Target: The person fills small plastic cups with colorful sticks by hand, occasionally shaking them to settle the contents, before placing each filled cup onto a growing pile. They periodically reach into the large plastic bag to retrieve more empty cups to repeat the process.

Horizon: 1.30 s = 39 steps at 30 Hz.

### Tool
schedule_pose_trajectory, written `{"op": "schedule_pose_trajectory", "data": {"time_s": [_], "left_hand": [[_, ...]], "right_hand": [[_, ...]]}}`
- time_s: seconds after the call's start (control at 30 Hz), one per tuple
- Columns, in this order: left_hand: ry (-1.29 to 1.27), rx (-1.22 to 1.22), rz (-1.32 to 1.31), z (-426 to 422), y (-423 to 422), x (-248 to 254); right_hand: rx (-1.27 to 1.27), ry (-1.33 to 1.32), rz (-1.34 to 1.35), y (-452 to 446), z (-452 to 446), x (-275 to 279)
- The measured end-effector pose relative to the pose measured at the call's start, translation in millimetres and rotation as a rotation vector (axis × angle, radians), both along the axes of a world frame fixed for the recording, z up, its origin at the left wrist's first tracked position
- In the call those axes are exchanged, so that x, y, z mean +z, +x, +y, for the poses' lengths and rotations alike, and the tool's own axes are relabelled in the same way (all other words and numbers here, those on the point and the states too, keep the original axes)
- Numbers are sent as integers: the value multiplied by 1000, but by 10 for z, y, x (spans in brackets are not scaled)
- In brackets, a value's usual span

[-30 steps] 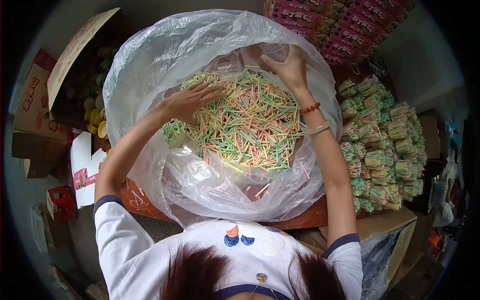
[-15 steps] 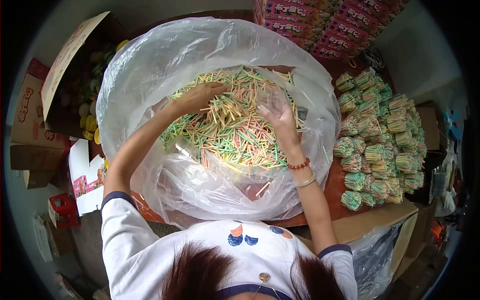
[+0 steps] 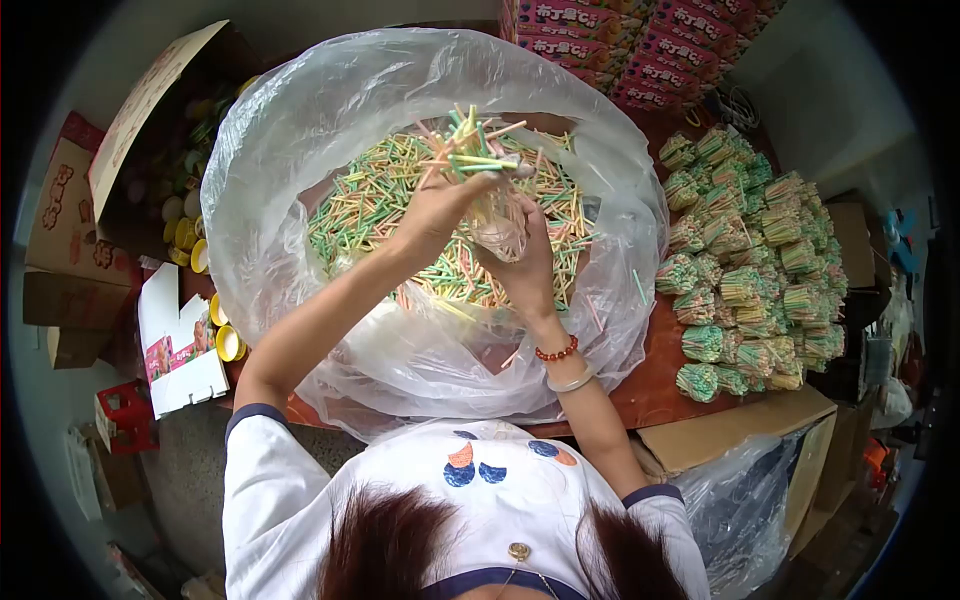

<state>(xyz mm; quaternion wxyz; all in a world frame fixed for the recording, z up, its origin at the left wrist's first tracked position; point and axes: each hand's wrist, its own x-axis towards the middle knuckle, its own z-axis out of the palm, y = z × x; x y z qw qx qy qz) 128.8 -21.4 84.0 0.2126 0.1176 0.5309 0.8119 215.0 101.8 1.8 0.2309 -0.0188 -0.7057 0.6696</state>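
A bunch of thin pastel sticks (image 3: 466, 145) in yellow, pink and green is gripped in my left hand (image 3: 440, 208), fanning out above the thumb. Close beside it, my right hand (image 3: 527, 268) is wrapped around a clear plastic container (image 3: 498, 228), tilted, with some sticks showing inside or behind its wall. The container's mouth lies against the bunch, partly hidden by my left fingers. Below both hands spreads a heap of loose sticks (image 3: 365, 205) in a large clear plastic bag (image 3: 270, 150) with its edges spread wide.
On the right of the red-brown table (image 3: 640, 385) are stacked many stick-filled clear containers (image 3: 740, 285). Pink printed boxes (image 3: 570, 50) stand at the back. At left are an open carton (image 3: 130, 130), yellow lids (image 3: 229, 343) and white card (image 3: 190, 385). A cardboard box (image 3: 740, 430) sits front right.
My left hand has lifted a bunch of sticks out of the heap and moved right. My right hand has brought the container left, and the two now meet.
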Motion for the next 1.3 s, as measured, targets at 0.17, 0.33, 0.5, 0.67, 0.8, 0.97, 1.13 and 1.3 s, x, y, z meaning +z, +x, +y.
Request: {"op": "schedule_pose_trajectory", "data": {"time_s": [0.17, 0.33, 0.5, 0.67, 0.8, 0.97, 1.13, 1.3], "left_hand": [[-62, -158, 181, 43, 46, -107], [-109, -266, 216, 6, -27, -140], [-274, -293, 361, -285, -263, -82], [-1307, -828, 1234, -487, -178, -303], [-1158, -729, 1518, -72, -456, -498], [-1201, -445, 1394, 308, -843, -932], [-1044, -442, 1067, 134, -903, -783], [-690, -211, 504, -88, -621, -573]], "right_hand": [[-5, -9, 5, 19, -7, -8], [-1, -21, -15, 36, 13, -24], [87, -176, -75, -82, 440, 7], [-106, -85, -48, -2, 896, 32], [-119, -210, -52, 115, 927, 12], [-134, -143, -134, 132, 885, -155], [-16, -242, -142, 75, 816, -115], [36, -353, -129, -56, 718, -153]]}}
